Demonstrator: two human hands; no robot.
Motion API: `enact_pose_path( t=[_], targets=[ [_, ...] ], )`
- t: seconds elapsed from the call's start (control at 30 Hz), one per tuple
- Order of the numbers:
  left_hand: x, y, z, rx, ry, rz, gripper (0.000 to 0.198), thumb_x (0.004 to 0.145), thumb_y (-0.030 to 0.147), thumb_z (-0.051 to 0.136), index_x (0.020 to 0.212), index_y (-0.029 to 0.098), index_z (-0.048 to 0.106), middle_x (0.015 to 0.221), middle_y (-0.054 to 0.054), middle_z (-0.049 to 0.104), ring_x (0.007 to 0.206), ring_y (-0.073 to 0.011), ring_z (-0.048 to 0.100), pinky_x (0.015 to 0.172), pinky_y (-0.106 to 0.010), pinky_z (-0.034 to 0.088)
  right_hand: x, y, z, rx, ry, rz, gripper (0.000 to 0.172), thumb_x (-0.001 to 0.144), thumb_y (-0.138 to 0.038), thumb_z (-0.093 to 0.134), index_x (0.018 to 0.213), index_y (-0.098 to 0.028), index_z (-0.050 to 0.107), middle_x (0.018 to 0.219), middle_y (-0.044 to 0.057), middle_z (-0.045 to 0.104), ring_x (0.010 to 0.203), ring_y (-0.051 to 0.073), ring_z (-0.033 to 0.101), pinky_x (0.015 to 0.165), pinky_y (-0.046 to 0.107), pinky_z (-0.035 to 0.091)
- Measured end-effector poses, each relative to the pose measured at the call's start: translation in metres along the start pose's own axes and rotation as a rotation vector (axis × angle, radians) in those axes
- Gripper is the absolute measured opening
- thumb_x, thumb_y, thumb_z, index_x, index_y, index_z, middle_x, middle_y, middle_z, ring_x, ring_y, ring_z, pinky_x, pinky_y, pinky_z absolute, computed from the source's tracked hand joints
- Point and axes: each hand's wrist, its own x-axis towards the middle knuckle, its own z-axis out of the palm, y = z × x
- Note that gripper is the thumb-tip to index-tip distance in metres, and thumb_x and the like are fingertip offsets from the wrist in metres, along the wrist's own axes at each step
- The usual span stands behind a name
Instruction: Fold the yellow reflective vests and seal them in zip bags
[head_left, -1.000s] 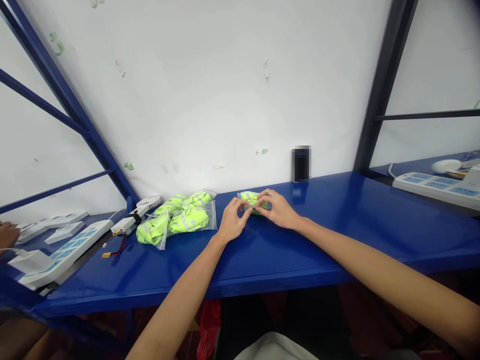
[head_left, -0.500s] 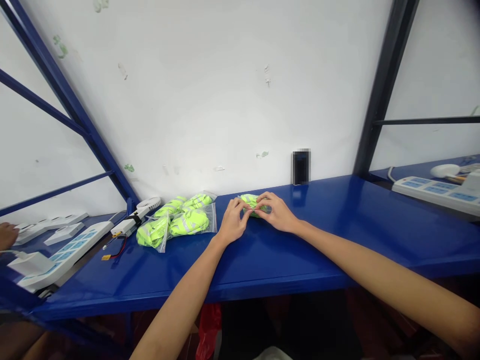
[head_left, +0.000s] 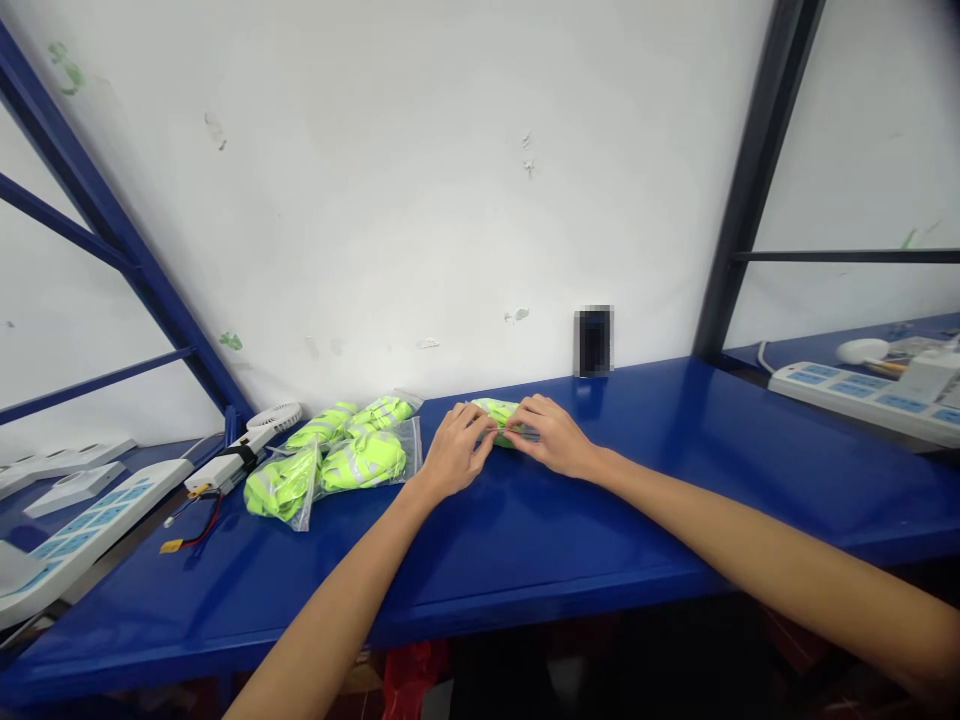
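My left hand [head_left: 459,450] and my right hand [head_left: 551,435] meet over the middle of the blue table [head_left: 570,530]. Between them lies a clear plastic bag [head_left: 495,410] with folded neon-yellow fabric inside, grey bands showing on it. Thumb and fingers of each hand pinch the near edge of this bag, close to each other. My hands cover part of the bag. To the left, several similar bags of yellow reflective fabric [head_left: 364,460] rest in a cluster, some overlapping.
A white handheld fan [head_left: 274,418] and a battery lead with a yellow connector [head_left: 172,546] lie left of the bags. White power strips [head_left: 97,530] run along the left; another power strip [head_left: 862,395] is at right. A dark blurred object [head_left: 594,342] leans on the wall.
The view has shifted, so the table items sit further left and slightly lower. Both hands still pinch the bag's edge, with the fingertips a little changed. A person's hand at far left has left view.
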Motion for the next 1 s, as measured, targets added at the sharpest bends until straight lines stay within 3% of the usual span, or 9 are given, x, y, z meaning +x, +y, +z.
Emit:
enact_pose_path(
  t=[0.33,0.53,0.83,1.0],
  targets=[
    [0.004,-0.002,0.014,0.091,-0.009,0.169,0.013,0.090,0.020,0.046,0.088,0.018,0.059,0.085,-0.007,0.056,0.079,-0.0206,0.051,0.073,-0.035,0.044,-0.009,0.010,0.006,-0.063,-0.039,-0.204,0.018,0.097,-0.020,0.043,0.100,-0.019,0.061,0.087,0.008,0.067,0.077,0.020,0.059,0.071,0.035,0.046],
    [-0.008,-0.003,0.021,-0.097,0.120,0.072,0.009,0.087,0.016,0.051,0.092,0.017,0.059,0.091,-0.009,0.056,0.082,-0.0194,0.052,0.073,-0.033,0.047,-0.006,0.014,0.006,0.048,-0.005,-0.218,0.010,0.090,-0.014,0.054,0.098,-0.020,0.058,0.083,0.005,0.065,0.070,0.017,0.055,0.064,0.033,0.043],
    [-0.011,-0.002,0.021,-0.144,0.098,0.035,0.006,0.086,0.020,0.053,0.089,0.021,0.058,0.082,-0.008,0.058,0.074,-0.0198,0.053,0.066,-0.036,0.046,-0.003,0.019,0.010,0.101,-0.024,-0.279,0.021,0.088,-0.011,0.054,0.105,-0.023,0.060,0.078,0.005,0.065,0.063,0.017,0.056,0.056,0.033,0.042],
    [-0.015,-0.003,0.013,-0.253,0.078,-0.034,0.011,0.089,0.015,0.050,0.096,0.021,0.057,0.086,-0.008,0.057,0.079,-0.0195,0.053,0.071,-0.036,0.048,-0.005,0.019,0.008,0.174,-0.007,-0.192,0.021,0.087,-0.011,0.057,0.103,-0.024,0.057,0.076,0.004,0.063,0.062,0.017,0.053,0.055,0.033,0.043]
  ],
)
